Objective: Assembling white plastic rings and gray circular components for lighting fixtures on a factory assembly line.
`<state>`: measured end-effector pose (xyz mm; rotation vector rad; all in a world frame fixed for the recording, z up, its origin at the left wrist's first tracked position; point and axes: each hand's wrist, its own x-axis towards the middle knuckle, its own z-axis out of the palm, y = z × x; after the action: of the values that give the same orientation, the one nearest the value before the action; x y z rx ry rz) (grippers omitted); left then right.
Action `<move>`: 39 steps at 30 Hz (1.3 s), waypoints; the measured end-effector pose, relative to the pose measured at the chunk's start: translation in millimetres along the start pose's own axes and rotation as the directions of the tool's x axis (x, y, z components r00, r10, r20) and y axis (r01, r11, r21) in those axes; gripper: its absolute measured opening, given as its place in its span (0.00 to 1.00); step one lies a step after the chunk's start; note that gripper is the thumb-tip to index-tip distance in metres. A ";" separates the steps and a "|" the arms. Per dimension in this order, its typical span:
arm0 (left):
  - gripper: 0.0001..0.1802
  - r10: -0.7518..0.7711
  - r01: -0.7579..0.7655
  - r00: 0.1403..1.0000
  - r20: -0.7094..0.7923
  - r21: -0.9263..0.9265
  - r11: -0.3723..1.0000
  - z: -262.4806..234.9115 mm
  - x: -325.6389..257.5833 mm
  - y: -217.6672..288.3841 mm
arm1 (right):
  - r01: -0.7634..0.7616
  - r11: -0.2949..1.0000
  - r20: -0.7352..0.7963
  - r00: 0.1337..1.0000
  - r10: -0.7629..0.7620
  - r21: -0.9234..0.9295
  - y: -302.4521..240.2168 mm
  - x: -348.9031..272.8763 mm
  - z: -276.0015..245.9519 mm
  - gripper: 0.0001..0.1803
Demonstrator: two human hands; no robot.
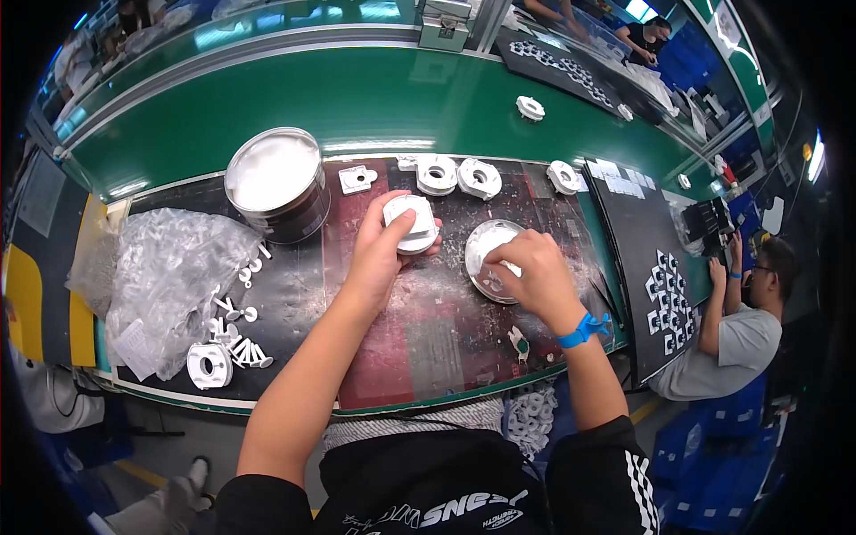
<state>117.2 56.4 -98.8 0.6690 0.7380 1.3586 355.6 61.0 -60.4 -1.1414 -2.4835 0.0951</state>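
Observation:
My left hand (382,242) is closed around a white plastic housing (412,223), thumb across its top face, held above the middle of the bench. To its right, my right hand (533,272) has its fingers pinched together at a shallow round dish (492,239) of white paste. What those fingertips hold, if anything, is hidden. A blue wrist strap (584,331) circles my right wrist. Behind the hands, ring-shaped white housings (437,175) and a flat white part (358,179) rest on the bench.
An open tin (278,183) of white paste stands at the back left. Beside it lie a clear bag (178,285) of white parts, loose white pins (248,349) and a ring housing (209,366). A black board (637,259) with small parts is on the right, near a co-worker (744,330).

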 end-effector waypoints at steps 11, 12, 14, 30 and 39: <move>0.21 -0.006 0.006 1.000 -0.013 0.006 1.000 4.4 -1.1 2.7 | -0.020 1.000 -0.014 1.000 0.020 0.019 1.0 -1.0 3.8 0.05; 0.21 -0.011 0.011 1.000 -0.015 0.006 1.000 4.8 -0.8 2.4 | -0.011 1.000 0.003 1.000 0.011 0.005 1.6 -1.5 3.9 0.05; 0.20 -0.014 0.014 1.000 -0.011 0.007 1.000 5.8 -1.2 2.2 | -0.004 1.000 0.017 1.000 0.004 -0.012 1.2 -1.5 1.5 0.05; 0.23 -0.053 0.039 0.982 0.184 0.080 0.996 13.7 -12.1 6.6 | -0.026 -0.147 0.077 0.932 0.353 0.989 -12.4 67.9 20.4 0.20; 0.22 -0.097 0.061 0.971 0.221 0.164 0.985 20.2 -20.6 12.9 | -0.088 -0.403 0.256 0.887 0.384 0.911 -25.7 53.5 34.6 0.19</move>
<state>124.0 37.2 -74.7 0.8951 0.6826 1.1360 292.6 87.2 -68.6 -0.6133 -0.8257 1.7894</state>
